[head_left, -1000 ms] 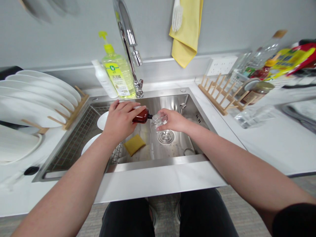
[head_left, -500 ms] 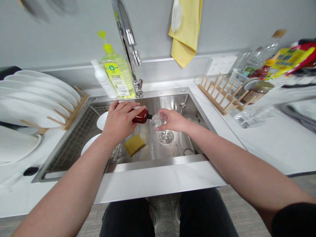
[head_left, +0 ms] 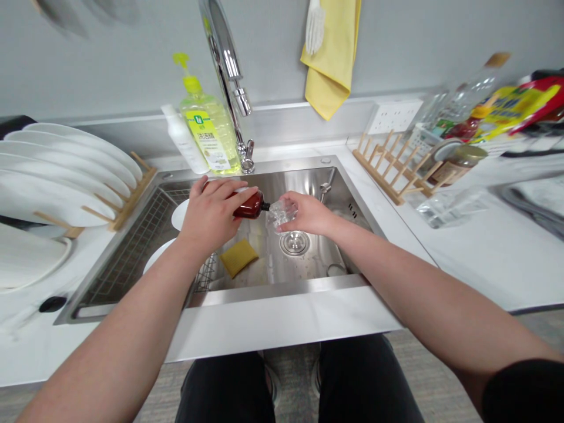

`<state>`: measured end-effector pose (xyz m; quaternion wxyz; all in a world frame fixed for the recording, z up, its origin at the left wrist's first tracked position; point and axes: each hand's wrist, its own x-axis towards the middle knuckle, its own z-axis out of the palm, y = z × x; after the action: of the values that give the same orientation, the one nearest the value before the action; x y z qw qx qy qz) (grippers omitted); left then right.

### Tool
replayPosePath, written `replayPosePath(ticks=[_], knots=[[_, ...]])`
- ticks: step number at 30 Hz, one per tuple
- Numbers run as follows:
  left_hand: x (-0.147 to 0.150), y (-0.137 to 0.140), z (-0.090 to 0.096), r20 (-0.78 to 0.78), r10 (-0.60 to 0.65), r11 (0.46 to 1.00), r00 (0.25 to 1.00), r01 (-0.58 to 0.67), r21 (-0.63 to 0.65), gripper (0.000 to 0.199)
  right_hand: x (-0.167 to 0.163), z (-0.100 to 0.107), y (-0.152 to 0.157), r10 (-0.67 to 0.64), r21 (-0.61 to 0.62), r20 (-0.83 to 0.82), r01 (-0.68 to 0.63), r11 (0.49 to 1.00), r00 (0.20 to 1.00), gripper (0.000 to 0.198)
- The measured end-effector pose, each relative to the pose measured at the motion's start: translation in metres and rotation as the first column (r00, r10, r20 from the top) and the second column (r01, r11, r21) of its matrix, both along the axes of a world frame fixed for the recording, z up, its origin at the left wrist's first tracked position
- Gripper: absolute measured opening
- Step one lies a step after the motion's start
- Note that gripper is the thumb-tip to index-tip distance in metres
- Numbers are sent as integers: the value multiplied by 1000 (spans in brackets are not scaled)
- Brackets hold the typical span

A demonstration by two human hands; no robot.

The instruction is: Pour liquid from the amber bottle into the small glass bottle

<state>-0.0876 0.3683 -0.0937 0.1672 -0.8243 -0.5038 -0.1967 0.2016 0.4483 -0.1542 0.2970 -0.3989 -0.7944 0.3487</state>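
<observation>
My left hand (head_left: 215, 208) is wrapped round a dark red-brown bottle (head_left: 250, 204), tipped on its side over the sink (head_left: 282, 289). The bottle's black neck points right, at the mouth of a small clear glass (head_left: 278, 215). That glass is held tilted in the fingers of my right hand (head_left: 304, 212), above the round drain (head_left: 295, 242). Whether liquid passes between them cannot be made out. A yellow sponge (head_left: 238, 258) lies on the sink floor below the bottle. Two white dishes (head_left: 180, 215) sit partly hidden behind my left hand and forearm.
A chrome faucet (head_left: 229, 64) rises behind the sink, beside a yellow-green dish soap bottle (head_left: 207, 132) and a white bottle (head_left: 183, 138). White plates (head_left: 66, 170) stand in a rack at left. A wooden rack (head_left: 388, 170) and jar (head_left: 460, 164) are at right. A yellow cloth (head_left: 330, 64) hangs behind.
Both hands keep almost the same places, still holding the bottle and the glass with the neck at the glass. The whole view has shifted very slightly.
</observation>
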Motion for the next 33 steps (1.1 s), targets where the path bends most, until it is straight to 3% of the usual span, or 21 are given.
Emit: replayPosePath(ticks=[14, 33], knots=[[1, -1, 2, -23, 7, 1000, 1000, -7, -7, 71, -1, -3, 0, -8, 12, 3, 8, 1000, 1000, 71], [1, -4, 6, -2, 14, 999, 1000, -14, -29, 78, -3, 8, -7, -24, 33, 43, 23, 999, 999, 67]])
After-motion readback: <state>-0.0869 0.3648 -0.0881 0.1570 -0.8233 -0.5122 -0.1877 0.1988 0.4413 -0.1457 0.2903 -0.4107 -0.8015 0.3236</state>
